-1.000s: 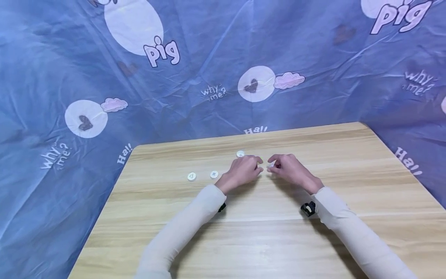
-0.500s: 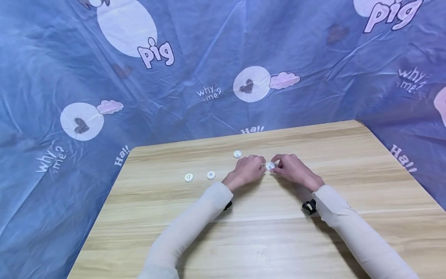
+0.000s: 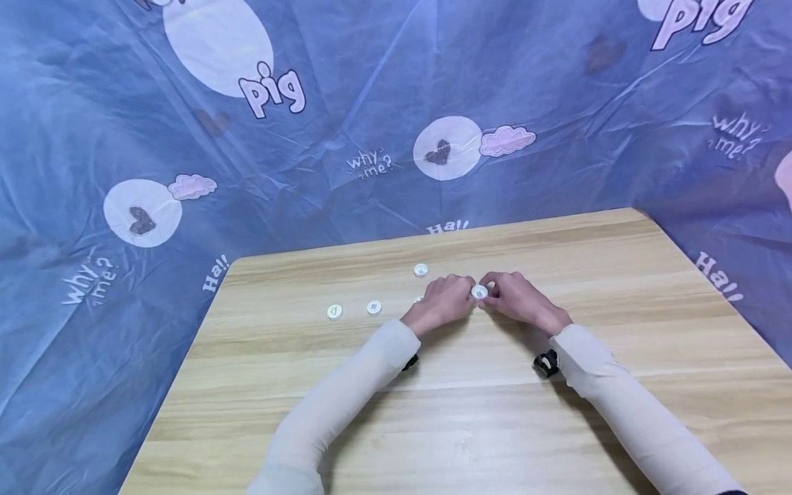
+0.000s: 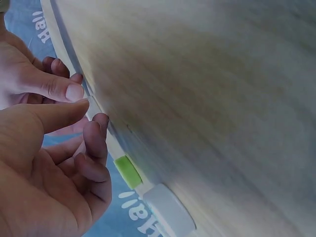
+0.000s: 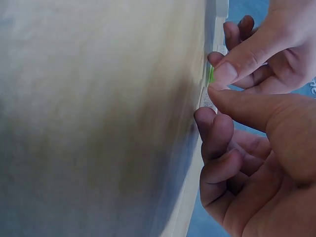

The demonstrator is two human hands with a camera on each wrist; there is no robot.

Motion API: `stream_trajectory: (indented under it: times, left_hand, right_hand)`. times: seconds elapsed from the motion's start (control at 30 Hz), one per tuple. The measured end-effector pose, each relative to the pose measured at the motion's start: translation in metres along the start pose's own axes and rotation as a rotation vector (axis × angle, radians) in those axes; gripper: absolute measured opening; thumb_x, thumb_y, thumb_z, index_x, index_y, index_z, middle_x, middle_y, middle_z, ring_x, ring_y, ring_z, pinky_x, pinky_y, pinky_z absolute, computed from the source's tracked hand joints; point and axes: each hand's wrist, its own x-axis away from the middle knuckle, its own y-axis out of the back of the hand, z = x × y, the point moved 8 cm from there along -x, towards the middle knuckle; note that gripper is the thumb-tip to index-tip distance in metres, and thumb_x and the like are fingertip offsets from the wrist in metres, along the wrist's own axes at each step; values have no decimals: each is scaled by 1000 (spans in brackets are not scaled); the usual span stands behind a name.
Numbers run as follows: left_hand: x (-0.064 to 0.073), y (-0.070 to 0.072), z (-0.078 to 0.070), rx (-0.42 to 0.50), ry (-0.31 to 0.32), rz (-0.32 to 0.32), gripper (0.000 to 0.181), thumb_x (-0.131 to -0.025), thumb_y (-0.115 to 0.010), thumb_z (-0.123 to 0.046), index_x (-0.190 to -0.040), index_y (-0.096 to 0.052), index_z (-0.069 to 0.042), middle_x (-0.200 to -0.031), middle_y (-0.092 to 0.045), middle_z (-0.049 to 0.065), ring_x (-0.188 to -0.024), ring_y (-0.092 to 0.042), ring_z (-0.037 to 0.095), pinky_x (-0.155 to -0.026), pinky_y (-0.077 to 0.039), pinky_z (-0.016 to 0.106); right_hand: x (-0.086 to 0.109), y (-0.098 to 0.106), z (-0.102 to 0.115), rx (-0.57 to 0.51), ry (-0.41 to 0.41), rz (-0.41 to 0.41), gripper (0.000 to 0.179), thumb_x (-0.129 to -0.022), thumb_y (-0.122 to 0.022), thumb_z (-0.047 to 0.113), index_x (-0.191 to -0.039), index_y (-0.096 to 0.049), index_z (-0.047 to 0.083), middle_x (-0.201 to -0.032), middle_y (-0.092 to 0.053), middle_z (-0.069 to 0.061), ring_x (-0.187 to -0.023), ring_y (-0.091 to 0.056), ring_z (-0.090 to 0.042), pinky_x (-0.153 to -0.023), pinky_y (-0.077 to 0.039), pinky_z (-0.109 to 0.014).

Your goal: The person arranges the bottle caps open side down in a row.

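Observation:
A small white round disc (image 3: 479, 292) with a grey mark on top lies between my hands in the head view. My right hand (image 3: 520, 295) pinches it from the right with thumb and index finger. From the left, my left hand (image 3: 442, 300) grips its other edge between thumb and index finger. The two thumbs nearly meet in both wrist views, where the disc is mostly hidden by fingers. Past my left fingers, a small green piece (image 4: 128, 172) and a white piece (image 4: 170, 210) stand on the table in the left wrist view.
Two white discs, one marked with a triangle (image 3: 335, 312) and one with a square (image 3: 374, 307), lie to the left. Another disc (image 3: 421, 270) lies farther back; one more (image 3: 419, 299) peeks out behind my left hand. The wooden table (image 3: 470, 426) ends at a blue printed cloth (image 3: 346, 199).
My left hand has moved right toward my right hand, and its fingers now reach the disc. The disc shows between both hands. Another disc has come into view behind the left hand.

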Motion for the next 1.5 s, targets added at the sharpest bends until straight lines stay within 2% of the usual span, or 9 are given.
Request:
stream_trajectory:
  times: [0.1, 0.27, 0.43, 0.83, 1.03, 1.23, 1.37, 1.43, 1.5]
  left_hand:
    - [-1, 0, 1, -6, 4, -2, 16, -92, -58, -19, -76, -56, -19, -68, -55, -4, -58, -51, 12, -48, -42, 26]
    - [-2, -1, 0, -11, -4, 1, 13, -90, -59, -19, -77, -57, -19, -70, -55, -6, -60, -52, 11, -49, -43, 26]
    - [-2, -2, 1, -18, 3, 7, 11, -90, -59, -19, -79, -59, -18, -72, -55, -5, -61, -51, 11, -49, -42, 26]
    - [-1, -2, 2, -14, -4, -11, 8, -92, -58, -19, -89, -65, -18, -74, -56, -6, -64, -52, 11, -50, -43, 27]
    - [2, 2, 3, 16, -12, -31, 8, -92, -58, -19, -91, -66, -17, -75, -57, -6, -62, -53, 11, -50, -43, 25]
    - [8, 11, 6, 103, -26, -78, 18, -92, -59, -18, -107, -69, -16, -91, -65, -7, -62, -53, 9, -52, -42, 23]
    - [13, 16, 11, 168, -17, -70, 24, -92, -59, -17, -114, -68, -14, -73, -64, -5, -50, -46, 6, -45, -38, 22]
    - [15, 19, 14, 194, -9, -64, 27, -91, -59, -16, -117, -66, -13, -60, -58, -5, -45, -41, 5, -42, -35, 22]
    - [17, 21, 16, 210, -10, -58, 29, -91, -59, -15, -119, -64, -12, -55, -53, -6, -42, -39, 4, -40, -34, 21]
  right_hand:
    - [0, 1, 3, 6, 17, -14, 30, -83, -70, 8, -109, -62, -5, -73, -64, -2, -59, -54, -11, -57, -46, -28]
    - [0, 0, 2, 7, 7, 5, 29, -84, -69, 6, -110, -61, -6, -64, -59, 1, -51, -46, -11, -51, -39, -27]
    - [0, -1, 2, 7, 0, 18, 28, -85, -68, 6, -110, -61, -5, -60, -56, 2, -50, -43, -10, -50, -36, -26]
    - [-2, -3, 4, 24, 17, -1, 26, -85, -68, 9, -108, -64, -2, -67, -61, 2, -56, -50, -11, -59, -43, -29]
    - [-1, 0, 5, 20, 21, -19, 26, -85, -69, 9, -108, -64, -1, -71, -64, 0, -60, -53, -11, -59, -45, -29]
    - [0, 4, 12, -5, 39, -41, 26, -85, -69, 5, -109, -63, -2, -73, -66, -2, -60, -57, -11, -56, -48, -28]
    - [0, 5, 17, -14, 55, -47, 25, -85, -69, 4, -108, -63, -2, -71, -66, -2, -59, -58, -10, -54, -47, -26]
    - [0, 6, 20, -17, 61, -49, 25, -85, -69, 5, -108, -63, -2, -70, -66, -3, -59, -57, -10, -53, -47, -26]
    - [-1, 7, 23, -15, 71, -54, 24, -85, -70, 8, -107, -64, -1, -70, -65, -3, -58, -57, -9, -53, -46, -25]
